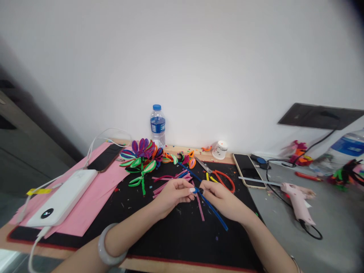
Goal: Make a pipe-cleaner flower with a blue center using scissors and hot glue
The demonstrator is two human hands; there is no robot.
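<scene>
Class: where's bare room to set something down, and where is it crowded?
Nearly bare: the black mat near its front edge, between left forearm and right forearm; the near grey tabletop between mat and pink glue gun. Crowded: behind left hand and right hand, with pink strips, scissors and purple flower.

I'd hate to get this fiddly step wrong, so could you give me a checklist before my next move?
1. Left hand fingers gripping the blue strip: ok.
2. Right hand fingers gripping it too: ok.
3. Loose pink strips well away from the hands: not ok, they lie close by.
4. Scissors out of the fingers: ok, lying beyond the right hand.
5. Glue gun hot: cannot tell.
6. Bottle capped: ok.
</scene>
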